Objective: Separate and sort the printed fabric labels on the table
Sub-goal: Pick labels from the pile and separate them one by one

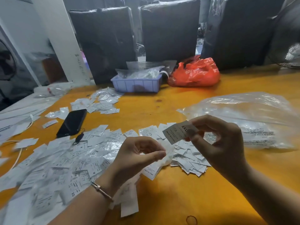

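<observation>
My right hand [217, 140] pinches a white fabric label [176, 133] printed "XXL" and holds it above the orange table [170, 192]. Just left of it, my left hand [139, 154] pinches a bunch of white labels [167, 153] between thumb and fingers; more of that strip hangs down below the wrist. A small heap of sorted labels [190, 161] lies under both hands. A wide scatter of loose labels [65, 159] covers the table's left side.
A black phone [72, 122] lies among the labels at left. A blue tray [136, 83] and a red plastic bag [194, 73] stand at the back. A large clear plastic bag [253, 117] lies at right. Black wrapped bundles line the far edge.
</observation>
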Action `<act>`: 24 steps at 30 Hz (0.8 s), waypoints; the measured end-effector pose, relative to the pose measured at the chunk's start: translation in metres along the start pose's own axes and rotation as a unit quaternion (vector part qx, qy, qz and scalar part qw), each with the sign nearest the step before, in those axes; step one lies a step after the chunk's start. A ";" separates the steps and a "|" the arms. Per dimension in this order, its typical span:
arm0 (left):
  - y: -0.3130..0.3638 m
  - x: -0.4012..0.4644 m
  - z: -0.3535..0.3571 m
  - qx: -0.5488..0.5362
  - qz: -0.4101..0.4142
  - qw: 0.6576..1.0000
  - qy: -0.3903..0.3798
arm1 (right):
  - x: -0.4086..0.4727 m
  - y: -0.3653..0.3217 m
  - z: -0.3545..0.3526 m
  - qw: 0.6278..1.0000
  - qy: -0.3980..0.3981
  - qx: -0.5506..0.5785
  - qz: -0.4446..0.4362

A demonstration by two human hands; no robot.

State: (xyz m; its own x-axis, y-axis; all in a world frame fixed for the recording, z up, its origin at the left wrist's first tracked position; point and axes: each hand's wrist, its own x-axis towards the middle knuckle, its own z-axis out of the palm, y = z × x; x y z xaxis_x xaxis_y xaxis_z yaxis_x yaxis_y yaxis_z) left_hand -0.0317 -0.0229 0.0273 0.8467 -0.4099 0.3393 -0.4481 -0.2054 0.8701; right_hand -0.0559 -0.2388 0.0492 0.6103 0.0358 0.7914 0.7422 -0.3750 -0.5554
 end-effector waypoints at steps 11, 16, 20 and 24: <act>0.002 0.000 0.000 -0.008 -0.003 1.000 -0.008 | 0.001 0.006 0.000 0.999 -0.031 0.027 0.007; 0.001 0.000 0.000 -0.008 -0.013 1.000 -0.015 | 0.002 0.010 0.001 0.998 -0.060 0.017 0.007; 0.000 0.000 0.002 -0.010 -0.023 0.999 -0.019 | 0.002 0.014 0.004 0.995 -0.101 0.001 0.009; 0.000 0.000 0.002 -0.004 -0.030 0.999 -0.018 | 0.003 0.014 0.007 0.986 -0.156 0.025 0.052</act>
State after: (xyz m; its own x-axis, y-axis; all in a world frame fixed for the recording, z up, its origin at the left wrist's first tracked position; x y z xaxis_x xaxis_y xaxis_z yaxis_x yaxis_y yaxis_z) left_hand -0.0320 -0.0253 0.0266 0.8609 -0.4290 0.2735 -0.3943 -0.2230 0.8915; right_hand -0.0413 -0.2379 0.0422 0.7329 0.2859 0.6173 0.6797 -0.3456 -0.6470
